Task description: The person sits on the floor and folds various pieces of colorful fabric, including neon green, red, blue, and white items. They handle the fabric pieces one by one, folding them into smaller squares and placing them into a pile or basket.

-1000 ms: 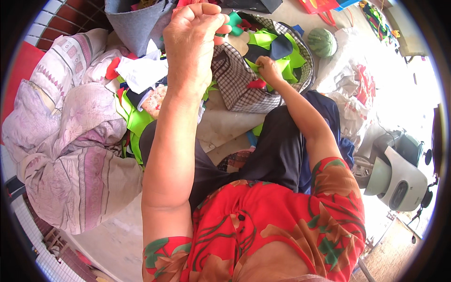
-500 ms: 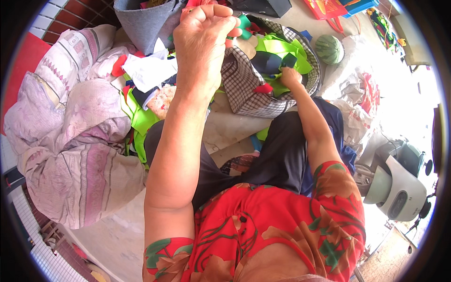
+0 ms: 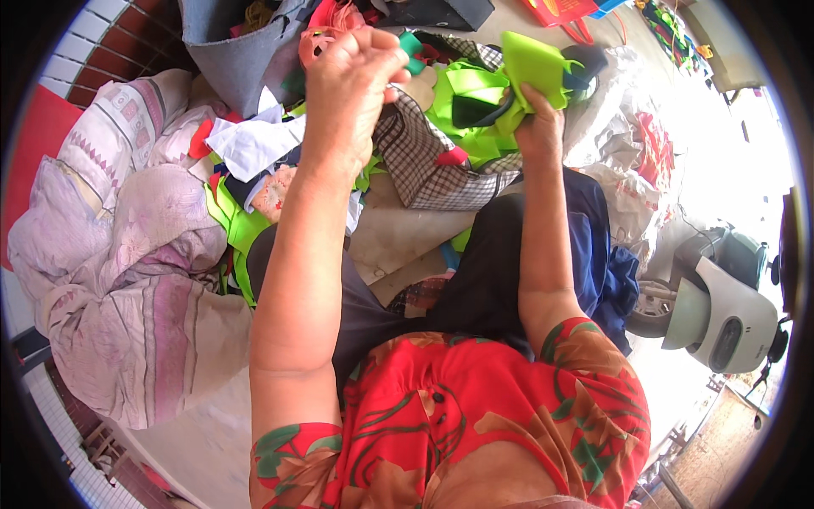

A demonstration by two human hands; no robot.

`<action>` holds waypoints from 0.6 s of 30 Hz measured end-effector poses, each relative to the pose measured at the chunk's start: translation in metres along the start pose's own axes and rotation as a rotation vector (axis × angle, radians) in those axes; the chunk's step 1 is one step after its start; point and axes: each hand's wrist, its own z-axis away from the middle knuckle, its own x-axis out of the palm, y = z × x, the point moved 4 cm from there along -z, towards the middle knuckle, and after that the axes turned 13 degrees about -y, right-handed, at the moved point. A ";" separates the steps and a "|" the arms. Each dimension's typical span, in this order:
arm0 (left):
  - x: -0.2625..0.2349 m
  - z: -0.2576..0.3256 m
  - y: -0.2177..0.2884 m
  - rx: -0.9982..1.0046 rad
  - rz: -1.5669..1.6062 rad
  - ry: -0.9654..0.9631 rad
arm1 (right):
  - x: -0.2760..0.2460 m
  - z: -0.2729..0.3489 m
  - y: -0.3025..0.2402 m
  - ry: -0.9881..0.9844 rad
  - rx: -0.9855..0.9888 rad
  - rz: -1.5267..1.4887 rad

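Observation:
My right hand [image 3: 541, 125] is closed on a lime-green cloth piece [image 3: 536, 66], lifted above the right side of a black-and-white checked bag [image 3: 428, 182]. Inside that bag lie more lime-green scraps [image 3: 473, 83], along with dark and red pieces. Raised over the bag's left edge, my left hand [image 3: 349, 93] has loosely bent fingers that stand apart, and I see nothing in them. Just behind its fingers is a bundle of reddish stringy material [image 3: 332, 25].
Left of me are a white cloth scrap [image 3: 259, 142], lime-green strips [image 3: 242, 233] and a large pile of pale patterned fabric [image 3: 161, 212]. A grey felt bin [image 3: 242, 51] stands behind. White plastic sacks [image 3: 623, 161] and a grey-white scooter [image 3: 721, 314] are on the right.
My right hand has risen out of the checked bag, lifting a lime-green cloth piece that now covers the watermelon seen before. My left hand has shifted slightly left and down.

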 end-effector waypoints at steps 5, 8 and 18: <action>0.020 0.002 -0.012 -0.089 -0.097 -0.202 | 0.059 0.020 0.005 -0.285 0.085 -0.091; 0.030 0.009 -0.009 -0.118 -0.116 -0.329 | 0.091 0.036 0.010 -0.281 0.138 -0.068; 0.035 0.005 -0.044 -0.085 -0.004 -0.281 | 0.108 0.058 0.052 -0.222 -0.098 0.768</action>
